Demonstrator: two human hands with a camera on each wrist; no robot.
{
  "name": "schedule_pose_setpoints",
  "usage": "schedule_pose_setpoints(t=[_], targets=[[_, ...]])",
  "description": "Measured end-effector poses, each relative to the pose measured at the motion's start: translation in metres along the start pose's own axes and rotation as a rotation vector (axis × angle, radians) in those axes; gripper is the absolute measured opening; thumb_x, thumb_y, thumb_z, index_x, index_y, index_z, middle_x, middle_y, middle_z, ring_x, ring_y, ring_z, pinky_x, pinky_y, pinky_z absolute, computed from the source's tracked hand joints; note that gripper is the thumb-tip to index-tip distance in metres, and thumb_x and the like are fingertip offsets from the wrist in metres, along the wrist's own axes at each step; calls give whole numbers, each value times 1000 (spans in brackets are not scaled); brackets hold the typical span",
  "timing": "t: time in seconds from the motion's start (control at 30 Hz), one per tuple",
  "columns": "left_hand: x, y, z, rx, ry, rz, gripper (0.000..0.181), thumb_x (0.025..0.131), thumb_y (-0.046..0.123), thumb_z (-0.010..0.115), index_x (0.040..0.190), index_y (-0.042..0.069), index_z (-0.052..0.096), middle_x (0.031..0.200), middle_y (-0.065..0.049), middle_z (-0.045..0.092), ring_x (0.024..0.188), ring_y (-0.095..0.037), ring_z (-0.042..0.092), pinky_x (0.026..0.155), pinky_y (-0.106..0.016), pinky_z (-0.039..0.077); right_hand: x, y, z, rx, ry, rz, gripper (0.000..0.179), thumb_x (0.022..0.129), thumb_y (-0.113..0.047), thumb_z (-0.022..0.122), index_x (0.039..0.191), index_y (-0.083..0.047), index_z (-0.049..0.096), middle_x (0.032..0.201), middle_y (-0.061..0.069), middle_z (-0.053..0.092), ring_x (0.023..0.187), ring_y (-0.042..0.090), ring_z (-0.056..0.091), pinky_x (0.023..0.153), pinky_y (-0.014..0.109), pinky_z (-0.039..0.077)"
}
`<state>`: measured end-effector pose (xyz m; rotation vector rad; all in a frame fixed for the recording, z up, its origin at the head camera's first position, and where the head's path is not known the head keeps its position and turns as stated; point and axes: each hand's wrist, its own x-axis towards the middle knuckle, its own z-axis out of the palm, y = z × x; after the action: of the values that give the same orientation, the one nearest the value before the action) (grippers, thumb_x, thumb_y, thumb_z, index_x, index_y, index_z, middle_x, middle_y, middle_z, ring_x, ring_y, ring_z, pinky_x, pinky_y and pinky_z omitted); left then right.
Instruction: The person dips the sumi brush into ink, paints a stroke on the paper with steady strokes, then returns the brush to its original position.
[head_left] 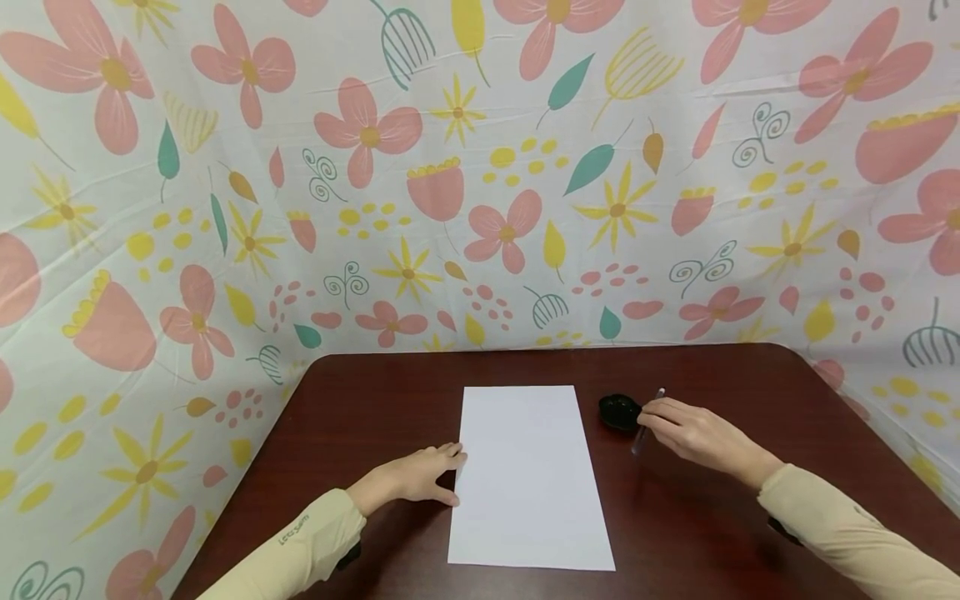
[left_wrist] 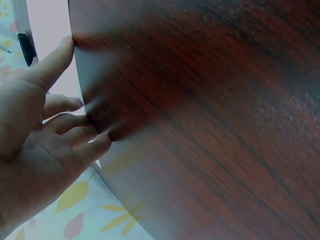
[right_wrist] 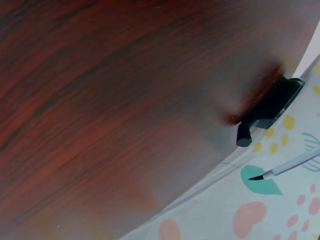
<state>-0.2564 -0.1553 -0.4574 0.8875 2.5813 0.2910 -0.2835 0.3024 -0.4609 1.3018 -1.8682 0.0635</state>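
Note:
A white sheet of paper lies lengthwise on the dark wooden table. My left hand rests at its left edge, thumb and fingers spread and touching the border; the left wrist view shows the fingertips along the paper's edge. To the right of the sheet, my right hand pinches a slim brush with a pale handle and dark bristles. Close to those fingers sits a small black dish with a short stub handle, partly hidden by the hand. The right wrist view shows the brush and dish but not the hand.
The reddish-brown table has rounded back corners. A white cloth with flowers and leaves hangs behind the table and along its sides.

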Motion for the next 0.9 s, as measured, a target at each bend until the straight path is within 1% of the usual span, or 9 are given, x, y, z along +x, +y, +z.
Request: schedule_pose_setpoints(t=[0.17,0.3,0.4,0.6,0.77,0.9], targets=[[0,0,0,2,-6,-1,76,88,40,68,149,6,37,158,-16,28,146,-32,28,114,-48,32,3,2,1,13,13,25,39,104,-21,36,99,-3,71,96,6,67,90,16,63,76,32,53],[-1,1,-1,-1,-8,-3,75,89,39,67,149,6,37,158,-16,28,146,-31,27,114,-48,32,5,4,2,47,26,59,41,104,-24,36,99,-4,71,97,3,67,89,12,62,76,26,51],[-1,1,-1,-5,-5,-1,76,88,39,68,149,6,37,158,-16,28,146,-32,28,114,-48,32,7,4,3,72,34,79,41,104,-26,37,100,-4,71,98,2,66,88,12,61,74,22,49],[-1,0,0,-4,-1,2,76,88,40,68,149,5,37,158,-17,28,146,-32,28,113,-48,32,9,5,5,88,48,104,40,104,-27,38,101,-4,71,99,3,67,89,13,61,75,21,49],[0,-1,-1,-6,0,2,76,89,40,67,149,5,37,158,-17,28,146,-33,28,113,-49,33,10,5,5,98,51,151,40,103,-29,38,104,-5,71,100,2,67,90,12,62,78,18,48],[0,-1,0,-7,2,5,75,89,39,67,149,5,37,158,-17,28,145,-33,29,113,-48,33,11,7,2,119,61,196,40,103,-31,40,104,-6,71,101,1,67,90,12,63,84,13,46]])
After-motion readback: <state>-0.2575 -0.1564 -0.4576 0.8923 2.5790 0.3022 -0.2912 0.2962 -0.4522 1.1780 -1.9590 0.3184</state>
